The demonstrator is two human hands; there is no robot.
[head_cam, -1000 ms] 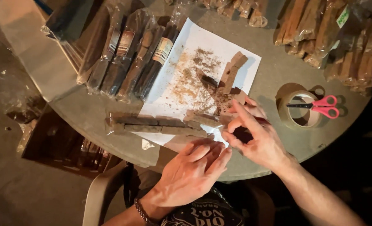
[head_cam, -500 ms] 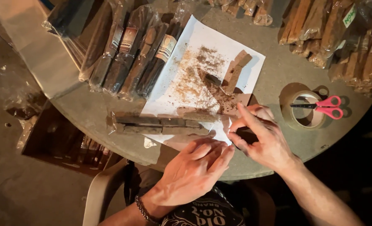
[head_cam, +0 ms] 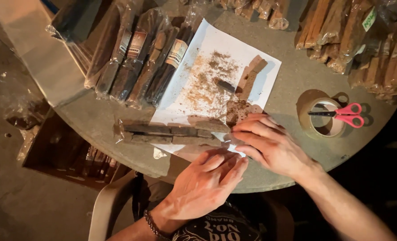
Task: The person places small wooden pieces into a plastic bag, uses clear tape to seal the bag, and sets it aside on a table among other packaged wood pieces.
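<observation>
A clear plastic pack of brown bark sticks point(head_cam: 167, 133) lies across the near part of a round grey table point(head_cam: 95, 117), partly on a white paper sheet point(head_cam: 261, 82). My right hand point(head_cam: 270, 143) pinches the pack's open right end with its fingertips. My left hand point(head_cam: 207, 183) lies flat just below that end, fingers together and pressing down near the table's front edge. Loose brown sticks point(head_cam: 249, 78) and crumbs point(head_cam: 207, 80) lie on the paper.
Several sealed packs of sticks point(head_cam: 140, 58) lie at the back left, more packs point(head_cam: 363, 40) at the back right. A tape roll point(head_cam: 321, 118) with red-handled scissors point(head_cam: 348, 114) on it sits at the right. A box of packs point(head_cam: 73, 156) stands on the floor, left.
My right hand has flattened and slid its fingers left onto the pack's end. My left hand stays below it, hardly moved.
</observation>
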